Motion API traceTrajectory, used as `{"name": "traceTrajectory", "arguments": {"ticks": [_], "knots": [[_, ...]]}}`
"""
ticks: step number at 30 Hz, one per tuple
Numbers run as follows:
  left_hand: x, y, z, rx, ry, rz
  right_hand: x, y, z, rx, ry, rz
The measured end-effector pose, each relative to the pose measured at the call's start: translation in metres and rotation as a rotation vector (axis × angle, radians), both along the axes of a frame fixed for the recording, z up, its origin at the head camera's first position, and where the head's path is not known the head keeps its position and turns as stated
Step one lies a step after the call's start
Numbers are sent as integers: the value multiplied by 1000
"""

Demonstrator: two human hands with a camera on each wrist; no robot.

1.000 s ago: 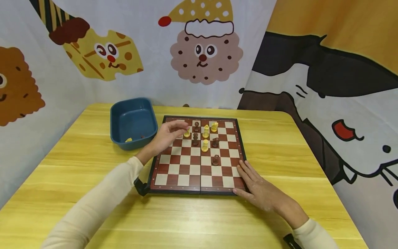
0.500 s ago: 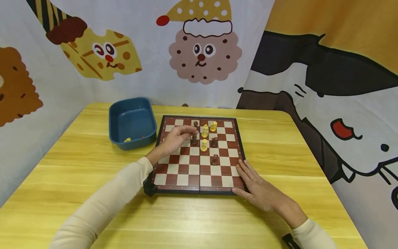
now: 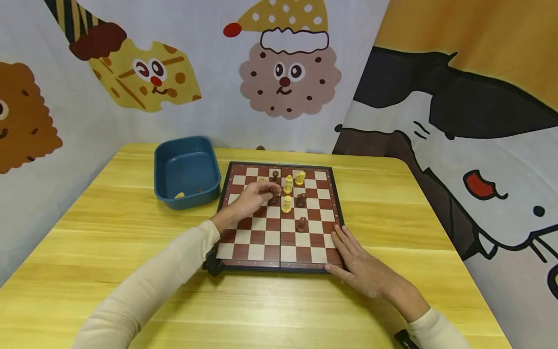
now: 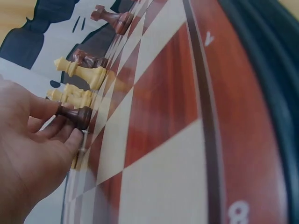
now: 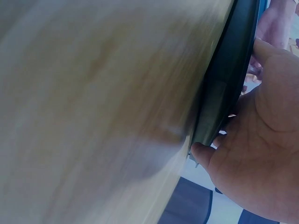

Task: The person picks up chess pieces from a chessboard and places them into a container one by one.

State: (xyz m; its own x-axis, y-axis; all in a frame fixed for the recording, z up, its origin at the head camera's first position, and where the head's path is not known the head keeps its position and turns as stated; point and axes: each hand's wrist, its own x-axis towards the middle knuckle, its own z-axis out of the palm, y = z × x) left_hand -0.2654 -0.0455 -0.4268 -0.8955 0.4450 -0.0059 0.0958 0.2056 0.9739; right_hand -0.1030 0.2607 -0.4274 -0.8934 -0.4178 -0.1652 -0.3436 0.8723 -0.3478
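My left hand (image 3: 253, 198) reaches over the chessboard (image 3: 257, 237). Its thumb and fingers pinch a dark brown chess piece (image 4: 80, 117), whose upper part the hand covers in the left wrist view. Close by stand a yellow chess piece (image 3: 286, 204), a taller yellow piece (image 3: 288, 184) and a yellow knight (image 3: 300, 178). Another dark piece (image 3: 275, 175) is behind the fingers; one more yellow piece is mostly hidden there. A dark knight (image 3: 301, 200) and a dark rook (image 4: 112, 19) stand further right. My right hand (image 3: 364, 266) rests with straight fingers on the board's near right corner.
A blue plastic bin (image 3: 163, 196) stands left of the board, with a small yellow piece (image 3: 179, 196) and a reddish bit inside. The wooden table (image 3: 261, 310) ends at a cartoon-printed cloth (image 3: 200, 121) behind. A black strap (image 3: 213, 264) hangs from the left wrist.
My left hand has moved right and slightly nearer, from the yellow piece on the left to the dark piece, which it now pinches. The right hand stays on the board's corner.
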Motion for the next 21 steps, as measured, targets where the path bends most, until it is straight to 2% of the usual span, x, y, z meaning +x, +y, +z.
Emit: {"name": "traceTrajectory", "arguments": {"ticks": [7,21], "knots": [[-2,1,-6,-23,-5,5,-1,0,-2,-3,-2,4],[10,-1,-6,4,-14,25,5,-2,-1,-16,-4,1]]}}
